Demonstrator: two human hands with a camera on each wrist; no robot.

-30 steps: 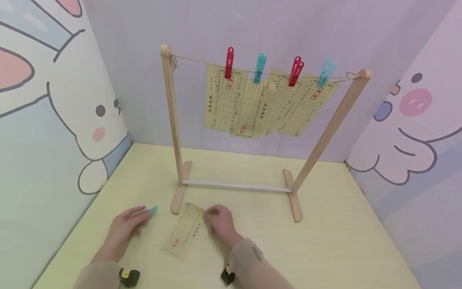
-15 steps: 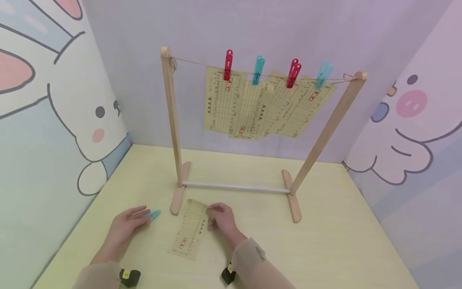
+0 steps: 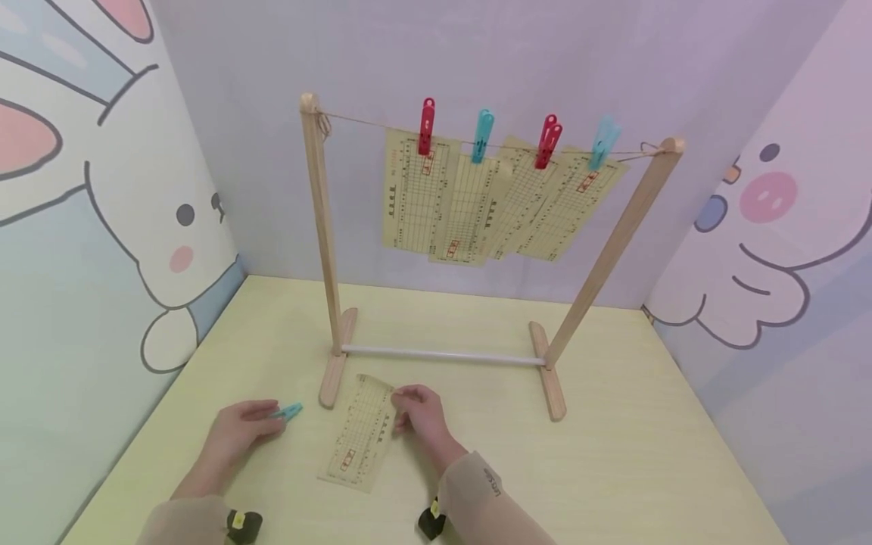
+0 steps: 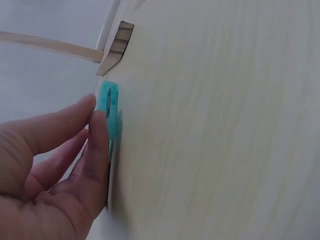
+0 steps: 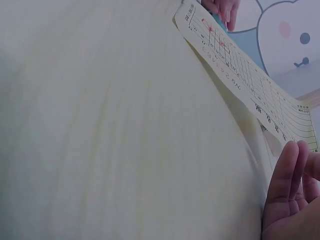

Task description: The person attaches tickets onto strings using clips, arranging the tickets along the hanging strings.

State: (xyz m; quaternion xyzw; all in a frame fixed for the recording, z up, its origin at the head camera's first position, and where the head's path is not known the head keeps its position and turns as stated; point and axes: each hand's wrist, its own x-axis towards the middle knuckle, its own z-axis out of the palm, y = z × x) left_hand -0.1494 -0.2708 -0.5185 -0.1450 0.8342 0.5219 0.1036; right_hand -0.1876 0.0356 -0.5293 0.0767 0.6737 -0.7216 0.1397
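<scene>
My left hand [image 3: 240, 430] pinches a teal clothespin [image 3: 289, 412] low over the table. In the left wrist view, the clothespin [image 4: 111, 107] sticks out past the thumb and fingertips. Farther right, my right hand [image 3: 424, 416] pinches the upper right edge of a yellowish printed receipt slip [image 3: 361, 435]. The right wrist view shows this slip [image 5: 235, 75] slanting up off the table, its corner at the fingertips of my right hand [image 5: 295, 195].
Behind the hands stands a wooden rack [image 3: 322, 227] with a string between its posts. Red clothespins [image 3: 426, 127] and teal clothespins [image 3: 482, 136] hold several overlapping slips [image 3: 417, 197] on the string. A white rod [image 3: 443, 354] joins the rack's feet on the pale table [image 3: 613, 454].
The slip, blurred a second ago, has shifted slightly right and up with my right hand and now lies steadier. The clothespin in my left hand has turned and shows more of its length.
</scene>
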